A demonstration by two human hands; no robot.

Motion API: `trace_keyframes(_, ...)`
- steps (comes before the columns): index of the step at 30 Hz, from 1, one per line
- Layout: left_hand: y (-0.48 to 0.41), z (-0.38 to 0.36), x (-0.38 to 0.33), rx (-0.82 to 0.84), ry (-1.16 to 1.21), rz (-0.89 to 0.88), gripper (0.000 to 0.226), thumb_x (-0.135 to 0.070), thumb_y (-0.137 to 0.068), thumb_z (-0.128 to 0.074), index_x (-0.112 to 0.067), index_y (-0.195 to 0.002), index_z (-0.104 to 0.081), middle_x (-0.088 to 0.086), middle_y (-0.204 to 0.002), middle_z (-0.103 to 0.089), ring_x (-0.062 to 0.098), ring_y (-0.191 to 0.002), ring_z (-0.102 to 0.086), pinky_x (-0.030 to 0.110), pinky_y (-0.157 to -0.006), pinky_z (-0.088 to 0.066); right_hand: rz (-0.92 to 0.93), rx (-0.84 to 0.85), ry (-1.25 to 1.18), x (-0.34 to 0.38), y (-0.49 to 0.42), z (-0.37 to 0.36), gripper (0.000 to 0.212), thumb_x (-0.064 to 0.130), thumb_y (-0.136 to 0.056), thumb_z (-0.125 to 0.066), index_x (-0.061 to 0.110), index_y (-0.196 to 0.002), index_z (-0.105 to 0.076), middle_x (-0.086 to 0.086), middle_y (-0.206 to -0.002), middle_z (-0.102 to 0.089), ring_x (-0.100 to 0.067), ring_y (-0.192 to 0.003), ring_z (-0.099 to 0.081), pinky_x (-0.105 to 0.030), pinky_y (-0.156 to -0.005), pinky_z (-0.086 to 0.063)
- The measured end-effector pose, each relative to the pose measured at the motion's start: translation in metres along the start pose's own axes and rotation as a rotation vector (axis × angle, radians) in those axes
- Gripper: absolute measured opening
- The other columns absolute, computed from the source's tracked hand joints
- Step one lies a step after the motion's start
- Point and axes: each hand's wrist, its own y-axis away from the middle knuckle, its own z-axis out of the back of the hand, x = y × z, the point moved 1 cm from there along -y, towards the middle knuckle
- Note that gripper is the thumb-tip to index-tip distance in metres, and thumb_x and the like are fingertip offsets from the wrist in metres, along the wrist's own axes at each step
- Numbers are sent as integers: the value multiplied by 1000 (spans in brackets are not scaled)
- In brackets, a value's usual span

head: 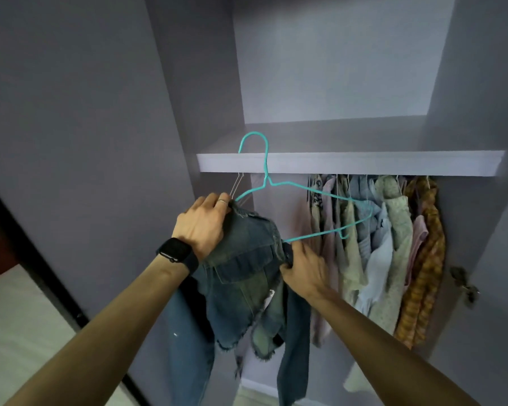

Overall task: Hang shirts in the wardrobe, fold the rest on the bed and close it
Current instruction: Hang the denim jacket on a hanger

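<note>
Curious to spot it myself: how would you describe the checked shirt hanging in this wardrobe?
Look under the wardrobe shelf, where clothes hang in a row. The orange checked shirt is last on the right, the only orange one beside pale neighbours.

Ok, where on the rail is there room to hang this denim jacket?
Best gap for the denim jacket: under the shelf, between the bare wire hanger on the left and the hanging clothes. Rightward, through to the plaid shirt, it is crowded. The rail itself is hidden.
</note>
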Motion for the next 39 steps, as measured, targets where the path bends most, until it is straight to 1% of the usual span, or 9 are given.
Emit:
trace_keyframes(4,4,-13,3,22,-4,-24,21,-28,-105,-36,-19,-123,-44,4,-110,-52,30,-103,-51,37,-62,-38,15,29,36,-13,9,1,50,29,-84,-68,13,-126,-47,-14,-107,-63,-41,-87,-65,-36,-58,-38)
trace_keyframes(12,5,-32,2,18,5,-70,23,-25,-104,-40,-12,-122,-49,9,-108,-53,34,-103,-51,39,-61,-36,-96,115,-267,-55,44,9,34,25,-79,-73,18,-109,-58,5,-102,-60,-20,-92,-59,-28,-73,-42)
trace_keyframes(17,13,-51,-6,80,30,-94,25,-24,-105,-39,-13,-126,-47,8,-113,-52,33,-107,-49,41,-66,-39,-278,339,-105,-91,61,31,31,35,-72,-74,13,-87,-58,-3,-79,-63,-21,-74,-61,-28,-54,-41)
trace_keyframes(21,15,-60,-11,90,70,-109,24,-21,-104,-41,-11,-124,-48,10,-112,-51,35,-106,-48,44,-67,-42,-384,335,-36,-121,70,46,24,37,-83,-68,19,-99,-68,-1,-85,-69,-20,-79,-64,-28,-61,-45)
trace_keyframes(24,17,-65,-11,96,103,-129,25,-18,-102,-43,-11,-125,-48,11,-109,-48,34,-105,-47,46,-63,-44,-588,254,-296,-139,68,55,6,27,-76,-76,27,-81,-72,5,-76,-70,-19,-78,-68,-35,-69,-58)
trace_keyframes(28,21,-71,-11,145,115,-158,34,-15,-100,-47,-17,-133,-47,9,-114,-47,31,-109,-44,50,-66,-49,-874,6,-882,-160,64,66,19,1,-78,-79,19,-78,-73,-4,-86,-73,-30,-100,-69,-41,-84,-57)
trace_keyframes(32,19,-73,-6,155,136,-136,36,-13,-97,-48,-22,-132,-43,6,-114,-46,29,-110,-43,51,-68,-50,-755,33,-915,-165,61,78,26,-4,-79,-75,22,-78,-80,-1,-91,-77,-20,-102,-70,-38,-98,-53)
trace_keyframes(36,13,-70,3,145,115,-122,40,-10,-96,-50,-19,-135,-45,7,-112,-47,31,-109,-45,48,-65,-47,-336,28,-306,-160,59,89,12,24,-80,-80,24,-76,-69,8,-75,-70,-12,-79,-67,-28,-72,-52)
trace_keyframes(39,9,-65,12,129,95,-114,41,-9,-96,-51,-16,-136,-47,9,-111,-47,33,-109,-46,50,-64,-47,-176,126,24,-156,56,94,33,30,-72,-77,27,-85,-47,9,-78,-60,-11,-68,-54,-31,-57,-43)
